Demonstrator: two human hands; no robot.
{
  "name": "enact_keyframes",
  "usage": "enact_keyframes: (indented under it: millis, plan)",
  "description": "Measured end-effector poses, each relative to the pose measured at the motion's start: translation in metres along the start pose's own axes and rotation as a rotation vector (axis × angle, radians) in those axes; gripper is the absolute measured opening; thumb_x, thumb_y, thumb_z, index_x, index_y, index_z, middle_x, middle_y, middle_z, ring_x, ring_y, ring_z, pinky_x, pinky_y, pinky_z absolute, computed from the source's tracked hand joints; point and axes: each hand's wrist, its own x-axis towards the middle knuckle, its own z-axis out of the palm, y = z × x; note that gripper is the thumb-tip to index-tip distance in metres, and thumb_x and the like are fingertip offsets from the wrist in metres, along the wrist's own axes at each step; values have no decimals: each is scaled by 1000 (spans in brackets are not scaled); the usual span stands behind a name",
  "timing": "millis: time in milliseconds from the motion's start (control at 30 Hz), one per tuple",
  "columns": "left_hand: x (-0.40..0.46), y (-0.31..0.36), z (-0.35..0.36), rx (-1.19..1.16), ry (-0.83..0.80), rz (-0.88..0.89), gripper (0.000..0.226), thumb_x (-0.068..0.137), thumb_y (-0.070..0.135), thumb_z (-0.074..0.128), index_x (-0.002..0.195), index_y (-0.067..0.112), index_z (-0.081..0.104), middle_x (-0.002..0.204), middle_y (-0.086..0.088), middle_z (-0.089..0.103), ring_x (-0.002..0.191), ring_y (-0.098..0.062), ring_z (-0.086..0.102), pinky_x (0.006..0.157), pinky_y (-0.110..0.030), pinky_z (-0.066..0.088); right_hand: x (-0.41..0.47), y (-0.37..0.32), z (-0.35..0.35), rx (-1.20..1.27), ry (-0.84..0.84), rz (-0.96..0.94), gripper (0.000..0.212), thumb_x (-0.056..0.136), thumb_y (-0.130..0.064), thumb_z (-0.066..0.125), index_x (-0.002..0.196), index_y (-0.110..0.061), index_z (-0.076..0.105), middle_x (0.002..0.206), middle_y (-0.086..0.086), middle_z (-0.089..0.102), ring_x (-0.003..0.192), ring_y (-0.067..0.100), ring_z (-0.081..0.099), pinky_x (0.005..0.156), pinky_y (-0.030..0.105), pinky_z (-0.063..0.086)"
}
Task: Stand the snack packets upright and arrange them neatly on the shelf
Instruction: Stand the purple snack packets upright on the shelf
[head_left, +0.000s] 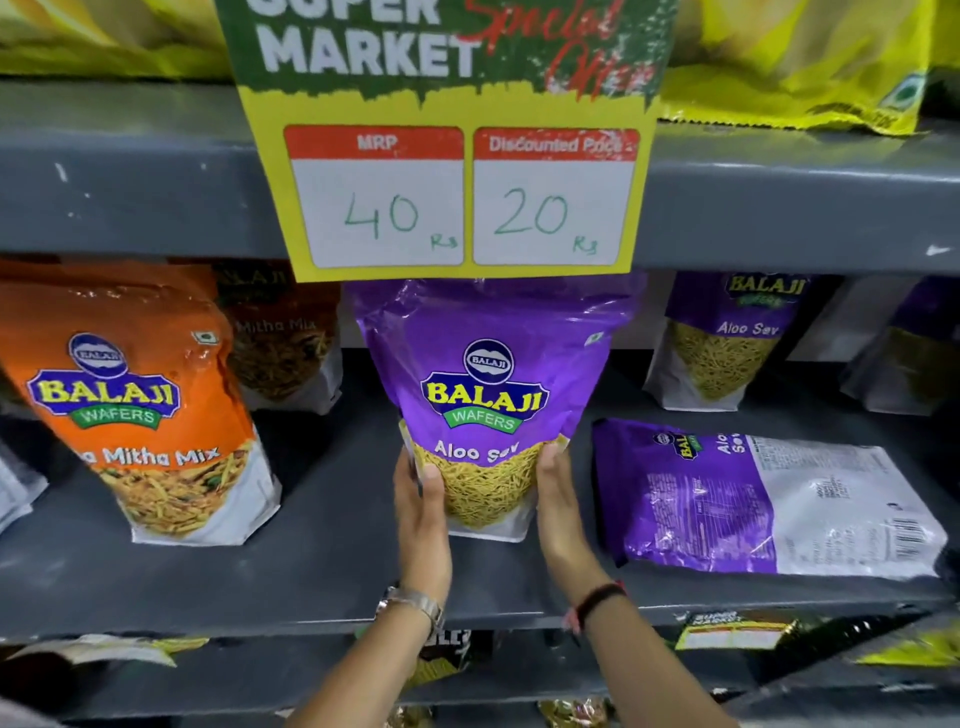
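Fingers of the left hand are pressed flat against the left lower edge of the purple Aloo Sev packet, only the thumb being seen; the rest are hidden behind the pouch. At the far left of the shelf a white packet corner is cut off by the frame edge. Beside it an orange Mitha Mix packet is stood upright, and a second Mitha Mix packet is half lost in shadow behind it. The held pouch is stood upright at mid-shelf, its top covered by a price card. The right hand is laid against its right lower edge, fingertips wrapped out of sight. Just beside it a purple packet lying flat is shown back-side up, its print too small to read. Behind, another upright Aloo Sev packet is seen, and a further one is cropped at the right.
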Motion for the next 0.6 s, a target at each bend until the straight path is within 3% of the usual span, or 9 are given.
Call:
enact_keyframes:
  millis: [100,167,233,333,433,500,533,600]
  plan:
    - [-4,2,3,30,44,-9,48,75,53,44,118,30,43,107,27,56,97,14,54,75,-4,44,6,-5,-5,3,-46,11,36,84,-48,29,112,-33,46,113,-17,57,99,-14,54,84,5,42]
    - [-7,4,3,51,78,-23,68,69,66,49,123,26,40,112,26,54,100,14,53,74,-2,43,5,-8,-8,-23,-77,14,38,82,-52,29,110,-34,47,112,-17,57,100,-13,54,87,9,42]
    - [-10,0,2,81,136,-86,89,64,74,47,134,20,30,128,18,43,115,6,44,83,-1,40,0,-11,-14,-49,-52,8,39,83,-53,28,108,-30,47,108,-19,55,95,-16,52,89,17,40]
    - [-23,-11,1,148,316,-139,67,84,43,49,138,11,23,130,9,30,127,-12,34,102,-25,32,-6,-19,-36,-108,83,-27,51,85,-50,27,128,-25,38,129,-16,45,115,-11,41,92,6,32]
    - [-37,-19,17,234,414,-83,42,85,25,51,109,-10,46,108,-17,52,98,-23,56,82,-32,42,-2,-33,-82,-243,194,-68,51,84,-51,31,127,-26,44,131,-9,47,121,3,41,98,17,28]
    - [-49,-26,41,245,420,-130,31,87,8,50,102,-19,45,106,-40,52,93,-38,58,77,-32,46,9,-42,-126,-399,202,-102,36,91,-37,38,118,-18,54,121,1,57,111,10,49,92,16,31]
    - [-53,-29,56,230,429,-169,27,87,0,47,107,-18,44,112,-43,50,96,-39,57,79,-32,46,17,-47,-150,-513,178,-124,30,93,-28,42,113,-13,58,114,8,61,105,16,53,85,15,33]
    - [-60,-33,87,195,473,-218,30,86,-2,48,114,-12,44,118,-37,51,92,-22,58,84,-30,45,37,-51,-195,-780,83,-158,21,91,-15,49,105,-5,62,106,19,66,97,28,60,75,22,36]
